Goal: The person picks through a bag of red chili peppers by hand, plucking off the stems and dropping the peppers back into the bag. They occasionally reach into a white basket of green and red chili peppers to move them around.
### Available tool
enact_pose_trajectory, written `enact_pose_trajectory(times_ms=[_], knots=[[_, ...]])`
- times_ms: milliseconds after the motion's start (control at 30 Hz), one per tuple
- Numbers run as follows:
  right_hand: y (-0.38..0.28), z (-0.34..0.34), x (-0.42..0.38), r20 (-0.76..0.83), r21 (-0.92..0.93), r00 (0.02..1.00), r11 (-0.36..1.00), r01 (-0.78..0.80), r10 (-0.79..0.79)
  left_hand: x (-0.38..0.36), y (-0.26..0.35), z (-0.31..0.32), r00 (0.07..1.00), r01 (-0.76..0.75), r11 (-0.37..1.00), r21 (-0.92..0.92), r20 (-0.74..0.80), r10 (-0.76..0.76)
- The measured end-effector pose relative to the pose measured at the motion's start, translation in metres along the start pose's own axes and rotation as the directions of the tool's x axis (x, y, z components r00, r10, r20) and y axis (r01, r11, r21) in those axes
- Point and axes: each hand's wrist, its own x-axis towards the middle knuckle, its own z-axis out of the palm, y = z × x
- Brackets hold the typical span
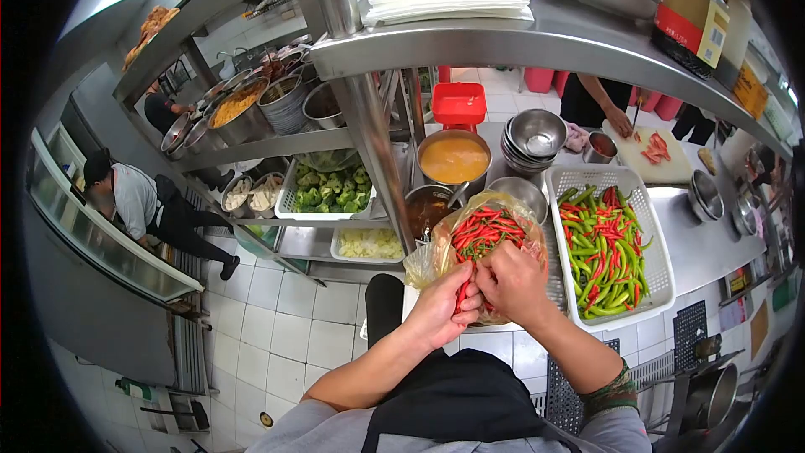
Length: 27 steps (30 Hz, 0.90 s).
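Note:
My left hand (442, 309) and my right hand (513, 282) meet over a clear plastic bag (436, 245) full of red chillies (486, 231) on the steel counter. A red chilli (463, 292) is pinched between both hands, its body held in my left fingers. To the right of the bag stands a white plastic basket (557, 183) holding several green and red chillies (605, 252).
A pot of orange sauce (454, 158), stacked steel bowls (537, 136) and a red container (459, 103) stand behind. Another person's hand (619, 122) works at a cutting board (658, 159). Shelves at left hold broccoli (329, 189) and pots. A person (134, 201) crouches on the tiled floor.

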Motion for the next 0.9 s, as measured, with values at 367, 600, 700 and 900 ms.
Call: enact_pose_trajectory(times_ms=[367,600,700,900], knots=[[0.046,-0.023,0.017,0.218,0.132,0.925,0.930,-0.343,0.310,-0.012,0.009,-0.008,0.995,-0.002,1.000,-0.023,0.104,0.004],[0.095,0.006,0.036,0.355,-0.155,0.868,0.938,-0.310,0.346,-0.008,-0.002,-0.014,0.989,0.052,0.996,-0.078,0.145,-0.040],[0.103,0.018,0.044,0.520,-0.317,0.757,0.912,-0.259,0.396,-0.006,-0.005,-0.020,0.975,0.082,0.989,-0.126,0.215,-0.054],[0.095,0.015,0.045,0.550,-0.287,0.774,0.941,-0.177,0.314,-0.008,-0.006,-0.022,0.984,0.067,0.993,-0.092,0.171,-0.051]])
